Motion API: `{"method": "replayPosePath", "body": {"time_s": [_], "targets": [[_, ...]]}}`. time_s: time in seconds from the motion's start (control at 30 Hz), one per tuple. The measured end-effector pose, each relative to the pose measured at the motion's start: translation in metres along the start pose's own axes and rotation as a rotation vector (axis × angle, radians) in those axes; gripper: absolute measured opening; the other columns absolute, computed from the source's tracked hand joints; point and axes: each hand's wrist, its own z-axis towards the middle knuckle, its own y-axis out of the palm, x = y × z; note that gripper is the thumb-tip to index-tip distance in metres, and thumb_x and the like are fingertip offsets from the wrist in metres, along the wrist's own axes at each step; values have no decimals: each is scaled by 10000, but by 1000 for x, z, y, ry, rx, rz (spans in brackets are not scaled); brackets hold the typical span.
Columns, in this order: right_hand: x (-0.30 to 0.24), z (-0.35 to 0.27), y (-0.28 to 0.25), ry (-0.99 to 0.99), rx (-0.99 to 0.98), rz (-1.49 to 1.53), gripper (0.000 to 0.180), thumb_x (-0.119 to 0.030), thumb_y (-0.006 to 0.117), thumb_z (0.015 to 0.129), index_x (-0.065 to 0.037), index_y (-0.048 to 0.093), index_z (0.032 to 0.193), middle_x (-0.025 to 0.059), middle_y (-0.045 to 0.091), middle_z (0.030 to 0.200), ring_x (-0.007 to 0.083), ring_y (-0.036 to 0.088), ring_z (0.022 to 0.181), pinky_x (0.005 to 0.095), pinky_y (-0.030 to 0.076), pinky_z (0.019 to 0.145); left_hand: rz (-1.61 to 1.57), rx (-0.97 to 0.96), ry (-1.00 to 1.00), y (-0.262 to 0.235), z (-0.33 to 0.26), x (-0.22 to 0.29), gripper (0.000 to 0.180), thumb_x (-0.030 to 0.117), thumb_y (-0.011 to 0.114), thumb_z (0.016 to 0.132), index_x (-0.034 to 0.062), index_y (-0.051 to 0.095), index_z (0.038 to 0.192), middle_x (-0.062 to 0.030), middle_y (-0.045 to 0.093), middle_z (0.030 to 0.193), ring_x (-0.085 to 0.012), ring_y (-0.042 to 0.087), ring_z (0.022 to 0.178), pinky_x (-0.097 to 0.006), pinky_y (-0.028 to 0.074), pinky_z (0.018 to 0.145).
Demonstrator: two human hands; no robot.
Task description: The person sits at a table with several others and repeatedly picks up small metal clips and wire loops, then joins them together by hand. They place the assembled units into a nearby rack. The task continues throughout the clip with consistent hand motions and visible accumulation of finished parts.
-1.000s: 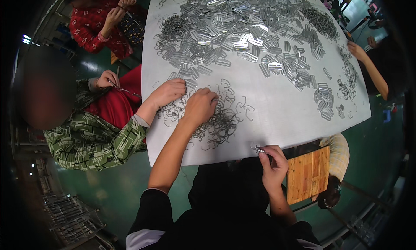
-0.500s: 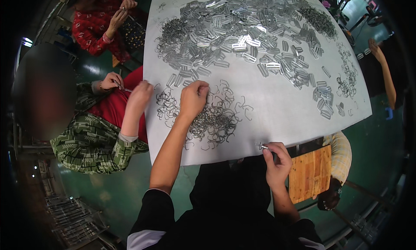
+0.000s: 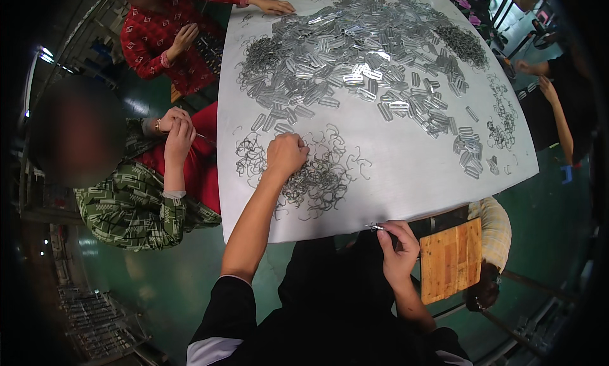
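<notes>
Red-sleeved hand point(image 3: 276, 6) now near buckles point(image 3: 361, 55)

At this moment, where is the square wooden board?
In the head view, the wooden board is lower right, below the edge of the white table, beside the person's right hand.

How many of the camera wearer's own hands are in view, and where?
2: the left hand at the wire hooks on the white table, and the right hand by its near edge, pinching a small metal item.

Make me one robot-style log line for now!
left hand: at wire hooks | right hand: pinching small metal piece | flat buckles: heaped beyond
</notes>
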Motion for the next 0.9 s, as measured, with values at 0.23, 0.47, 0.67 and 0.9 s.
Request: {"method": "replayPosePath", "body": {"time_s": [0.23,0.47,0.67,0.9], "targets": [[0,0,-4,1,10,-20,133,68,697,854,53,704,986,123,683,946,192,654,865,274,508,802,-143,-107,-12,23,7,-5,192,220,736,778,41,727,848,-127,717,780,-300,689,743,-392,543,724],[4,5,-4,16,17,-26,139,76,697,850,51,704,986,119,680,937,187,652,858,265,504,793,-233,-10,-38,1,2,-15,176,167,728,822,29,742,931,-117,718,781,-217,691,729,-323,540,719],[2,8,-1,5,7,-26,141,76,699,846,57,702,986,124,677,935,188,651,859,267,503,792,-315,90,-75,-3,19,-36,160,138,720,840,26,749,950,-118,731,824,-202,689,743,-312,537,720],[-1,8,-2,24,5,-33,139,67,697,851,58,702,989,125,676,940,191,650,866,273,507,804,-181,-88,124,-12,23,-18,165,121,747,776,36,747,916,-114,701,835,-266,672,786,-371,527,749]]}}
